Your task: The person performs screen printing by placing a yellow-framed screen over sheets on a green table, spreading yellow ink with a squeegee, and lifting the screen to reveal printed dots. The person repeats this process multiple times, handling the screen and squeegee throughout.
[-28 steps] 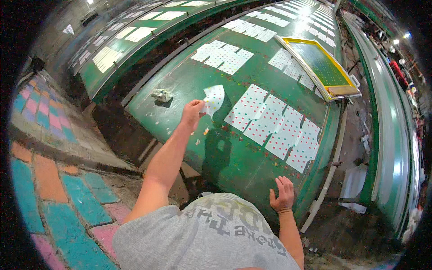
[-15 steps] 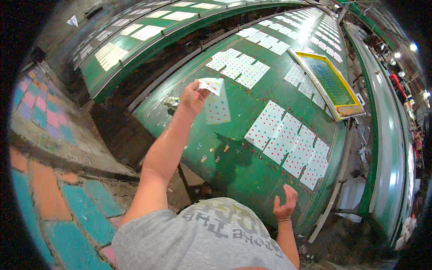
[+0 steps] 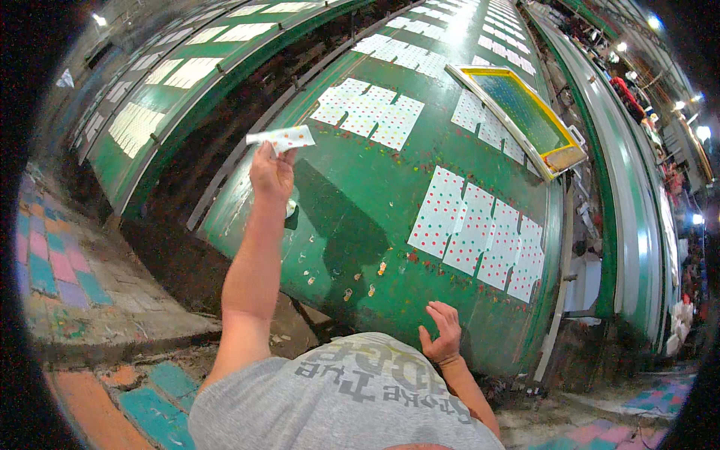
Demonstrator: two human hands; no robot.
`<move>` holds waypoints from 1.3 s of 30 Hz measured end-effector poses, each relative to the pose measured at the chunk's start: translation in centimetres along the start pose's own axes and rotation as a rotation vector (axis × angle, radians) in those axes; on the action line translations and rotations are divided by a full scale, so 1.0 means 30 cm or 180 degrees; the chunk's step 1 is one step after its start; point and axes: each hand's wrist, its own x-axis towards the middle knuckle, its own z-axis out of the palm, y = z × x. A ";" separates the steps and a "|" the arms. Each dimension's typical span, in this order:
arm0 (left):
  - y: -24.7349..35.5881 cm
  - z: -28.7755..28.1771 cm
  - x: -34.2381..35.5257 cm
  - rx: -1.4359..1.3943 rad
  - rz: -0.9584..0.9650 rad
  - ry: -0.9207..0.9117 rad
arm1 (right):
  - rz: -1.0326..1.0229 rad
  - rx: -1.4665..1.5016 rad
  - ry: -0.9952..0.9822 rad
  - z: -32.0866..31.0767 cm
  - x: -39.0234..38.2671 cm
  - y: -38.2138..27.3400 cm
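My left hand (image 3: 271,176) is raised over the left edge of the long green table (image 3: 375,199). Its fingers pinch a thin white piece with coloured dots (image 3: 292,138), seen nearly edge-on, so I cannot tell whether it is paper or cloth. Low over the table's near end hangs my right hand (image 3: 442,334), fingers spread and holding nothing. Beyond that hand, a group of white dotted pieces (image 3: 474,225) lies flat in a slanting row, with red and green dots. Another dotted group (image 3: 367,112) rests farther off, to the right of my left hand.
A yellow-edged printing screen (image 3: 521,112) lies tilted at the table's right side, partly over dotted pieces. Small blobs and scraps (image 3: 356,281) dot the near surface. Another green table (image 3: 217,56) with white pieces runs along the left. Painted paving (image 3: 64,259) is at far left.
My left hand has moved left with the dotted piece, which hung down and now shows as a narrow strip. My right hand has shifted slightly left. The view has shifted too.
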 end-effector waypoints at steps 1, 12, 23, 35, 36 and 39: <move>-0.046 -0.032 -0.040 -0.0203 -0.0082 0.0236 | 0.0040 -0.0023 -0.0031 -0.003 -0.008 -0.003; -0.490 -0.232 -0.578 0.0103 -0.1583 0.1316 | -0.0040 0.0074 -0.0029 -0.095 -0.096 0.069; -0.547 0.037 -1.187 0.1513 -0.1658 0.0931 | -0.0336 0.0293 0.0213 -0.375 -0.293 0.318; -0.834 0.250 -1.480 0.2397 -0.2027 -0.0771 | 0.0042 -0.0106 0.0441 -0.571 -0.454 0.311; -0.860 0.255 -1.507 0.2426 -0.1914 -0.0906 | 0.0114 -0.0082 0.0386 -0.585 -0.477 0.300; -0.929 0.296 -1.571 0.2625 -0.1710 -0.1182 | -0.0012 -0.0078 0.0150 -0.638 -0.507 0.298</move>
